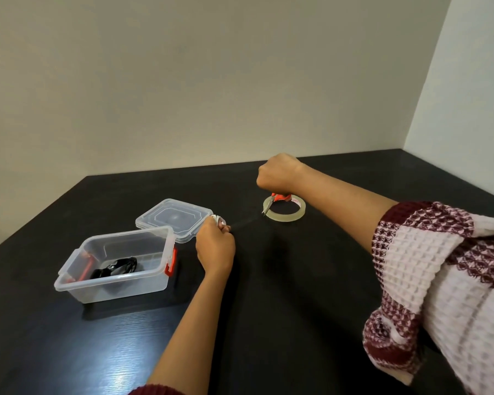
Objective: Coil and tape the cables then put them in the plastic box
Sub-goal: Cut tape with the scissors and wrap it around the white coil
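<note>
My left hand [215,248] grips a small white coiled cable [219,220] just right of the box lid. A faint strip of clear tape [244,220] stretches from that coil toward the tape roll [285,209] lying flat on the black table. My right hand [277,172] is fisted above the roll, holding red-handled scissors [274,201] whose blades point down at the tape near the roll's left edge. The clear plastic box [120,266] with red latches stands at the left and holds a black coiled cable [117,267].
The box's clear lid [174,219] lies flat behind the box, touching its far right corner. The black table [297,295] meets pale walls at the back and right. My patterned red and white sleeve [445,280] fills the right foreground.
</note>
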